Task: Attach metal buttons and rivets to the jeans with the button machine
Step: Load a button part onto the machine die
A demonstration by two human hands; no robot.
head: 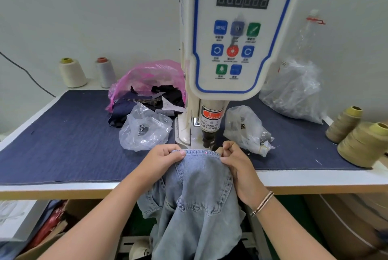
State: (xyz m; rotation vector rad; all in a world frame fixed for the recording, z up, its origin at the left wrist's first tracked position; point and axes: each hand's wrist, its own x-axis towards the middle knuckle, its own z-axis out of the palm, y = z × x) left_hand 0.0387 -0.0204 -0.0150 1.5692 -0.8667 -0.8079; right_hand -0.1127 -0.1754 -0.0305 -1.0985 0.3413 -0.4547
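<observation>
While pinching the jeans waistband point(197, 152) with left hand point(161, 157) and right hand point(235, 161), keep it taut. Center red laser dot point(206, 152) under the punch point(207, 140); keep fingers clear.

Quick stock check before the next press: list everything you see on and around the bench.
Button machine: one, white with blue trim, centre back.
Jeans: one, light blue, waistband at the machine's punch, rest hanging off the front edge.
Denim mat: one, navy, covering the table.
Clear bags: three, two beside the punch, one right rear.
Pink bag: one, holding dark scraps, left of machine.
Pale spools: two, cream and grey, back left.
Khaki spools: two, right edge.
Left hand: pinches the waistband.
Right hand: pinches the waistband, bracelet on wrist.
</observation>
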